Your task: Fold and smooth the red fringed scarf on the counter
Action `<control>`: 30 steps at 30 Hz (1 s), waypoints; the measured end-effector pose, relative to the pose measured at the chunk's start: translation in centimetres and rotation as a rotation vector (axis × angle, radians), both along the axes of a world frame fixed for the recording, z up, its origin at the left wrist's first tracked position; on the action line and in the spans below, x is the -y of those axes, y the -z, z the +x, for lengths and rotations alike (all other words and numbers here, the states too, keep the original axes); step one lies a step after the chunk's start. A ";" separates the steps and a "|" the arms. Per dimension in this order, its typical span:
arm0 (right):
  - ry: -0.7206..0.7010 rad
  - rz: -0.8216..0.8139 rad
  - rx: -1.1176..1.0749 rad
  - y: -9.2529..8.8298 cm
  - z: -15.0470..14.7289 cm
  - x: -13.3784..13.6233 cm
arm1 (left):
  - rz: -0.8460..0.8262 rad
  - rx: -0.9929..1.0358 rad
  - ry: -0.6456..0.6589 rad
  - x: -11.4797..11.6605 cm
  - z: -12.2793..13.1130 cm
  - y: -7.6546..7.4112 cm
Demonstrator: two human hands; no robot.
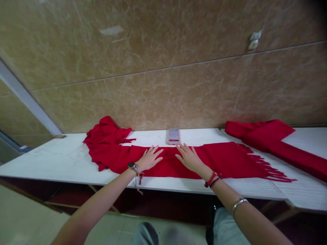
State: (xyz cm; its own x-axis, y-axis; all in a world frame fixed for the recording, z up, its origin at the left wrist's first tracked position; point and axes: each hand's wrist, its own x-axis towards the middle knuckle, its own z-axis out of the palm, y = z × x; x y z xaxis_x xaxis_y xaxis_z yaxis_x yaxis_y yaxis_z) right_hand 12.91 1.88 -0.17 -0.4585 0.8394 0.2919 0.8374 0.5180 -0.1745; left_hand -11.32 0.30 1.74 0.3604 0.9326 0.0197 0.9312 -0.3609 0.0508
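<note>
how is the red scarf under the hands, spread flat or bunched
Mostly spread: the scarf lies flat under the left hand and right hand; its left end is bunched.

head camera looks down, close.

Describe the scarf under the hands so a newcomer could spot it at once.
Along the brown marble wall runs a white table. The scarf lies lengthwise across its middle, with the left hand and right hand flat on it. Unlike the second red scarf at right, it shows a fringed end and bunches at the left.
</note>
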 end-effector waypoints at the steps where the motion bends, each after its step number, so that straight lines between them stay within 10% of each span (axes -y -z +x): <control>1: 0.047 -0.013 0.020 0.0 0.7 0.1 | -0.031 -0.006 -0.003 -0.2 0.4 0.6; 22: 0.317 -0.053 0.122 1.9 12.3 -2.2 | -0.075 -0.050 -0.065 -0.1 -1.0 1.5; 30: 0.359 -0.025 0.083 1.4 12.4 -2.1 | -0.106 -0.031 -0.086 -0.8 -0.6 1.1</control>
